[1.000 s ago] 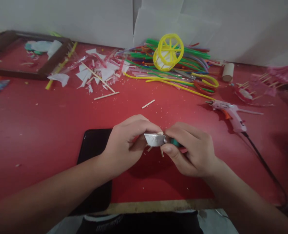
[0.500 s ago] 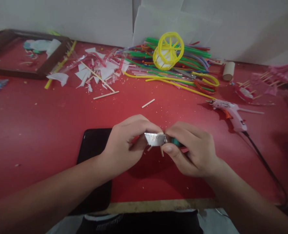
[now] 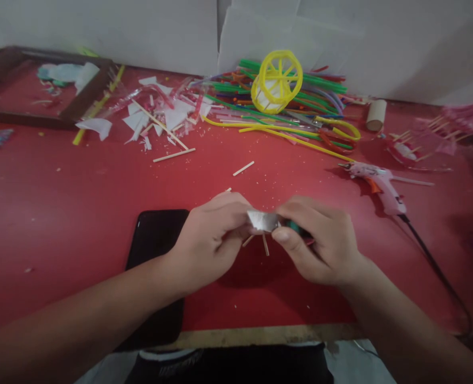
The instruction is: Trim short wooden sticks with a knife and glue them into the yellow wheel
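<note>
My left hand [image 3: 212,237] and my right hand [image 3: 320,240] meet above the red table [image 3: 60,202], both closed round one small craft piece. It is a silvery white foil-like piece [image 3: 262,220] with thin wooden sticks [image 3: 265,244] poking out below. My left fingers pinch its left side. My right thumb and fingers grip its right end, where a green part [image 3: 294,228] shows between the fingers. A black phone-like slab [image 3: 156,250] lies under my left wrist.
A pink glue gun [image 3: 380,184] with a black cord lies to the right. At the back are a pile of coloured straws [image 3: 300,106], a yellow straw wheel [image 3: 276,82], paper scraps [image 3: 160,114], loose sticks [image 3: 174,156], a cardboard tube [image 3: 376,116] and a brown frame [image 3: 80,98].
Both hands have lifted the piece slightly and turned it; it now looks narrower and tilted. A stick tip now shows above my left hand.
</note>
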The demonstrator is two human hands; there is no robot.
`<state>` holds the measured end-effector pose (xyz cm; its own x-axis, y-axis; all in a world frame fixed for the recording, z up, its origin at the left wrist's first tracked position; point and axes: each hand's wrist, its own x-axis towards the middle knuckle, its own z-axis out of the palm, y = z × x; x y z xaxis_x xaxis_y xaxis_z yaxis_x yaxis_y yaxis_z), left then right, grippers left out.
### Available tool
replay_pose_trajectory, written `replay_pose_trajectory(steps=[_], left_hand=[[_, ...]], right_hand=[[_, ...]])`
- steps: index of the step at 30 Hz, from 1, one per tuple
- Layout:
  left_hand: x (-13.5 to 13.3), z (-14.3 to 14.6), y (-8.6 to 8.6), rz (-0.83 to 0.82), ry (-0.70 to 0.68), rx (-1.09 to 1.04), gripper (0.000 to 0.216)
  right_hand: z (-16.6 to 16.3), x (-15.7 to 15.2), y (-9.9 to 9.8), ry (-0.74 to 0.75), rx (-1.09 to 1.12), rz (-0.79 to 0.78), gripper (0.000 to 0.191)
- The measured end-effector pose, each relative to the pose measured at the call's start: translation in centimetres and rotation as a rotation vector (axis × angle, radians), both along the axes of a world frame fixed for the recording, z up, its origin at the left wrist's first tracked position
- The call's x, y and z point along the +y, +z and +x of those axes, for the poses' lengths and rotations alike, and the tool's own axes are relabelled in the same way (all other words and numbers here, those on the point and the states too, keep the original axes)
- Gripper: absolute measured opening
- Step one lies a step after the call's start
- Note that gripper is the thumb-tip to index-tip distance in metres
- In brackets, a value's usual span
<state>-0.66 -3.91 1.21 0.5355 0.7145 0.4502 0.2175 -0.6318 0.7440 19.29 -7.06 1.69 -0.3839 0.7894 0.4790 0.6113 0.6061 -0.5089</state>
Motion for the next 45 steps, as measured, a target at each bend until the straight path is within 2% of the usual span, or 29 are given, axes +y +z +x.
replay_pose_trajectory(steps=[5,13,34,45], left_hand=[[-0.04,0.13,-0.18,-0.034,0.011,-0.031,0.020],[-0.12,-0.08,0.34,-0.095,-0.032,0.035,0.031],[-0.09,-0.02,0.63,-0.108,-0.119,0.015,0.035],[-0.01,-0.18,0.48,-0.107,-0.143,0.005,0.028]], right_hand=[[0.48,0.38,0.18,-0.087,-0.022,0.070,0.019],[-0.09,-0.01,0.41,0.067,-0.085,0.071,0.031],[-0.15,-0.18,0.54,0.090,-0.026,0.012,0.030],[0.02,-0.10,0.33,0.126,-0.014,-0.003,0.029]])
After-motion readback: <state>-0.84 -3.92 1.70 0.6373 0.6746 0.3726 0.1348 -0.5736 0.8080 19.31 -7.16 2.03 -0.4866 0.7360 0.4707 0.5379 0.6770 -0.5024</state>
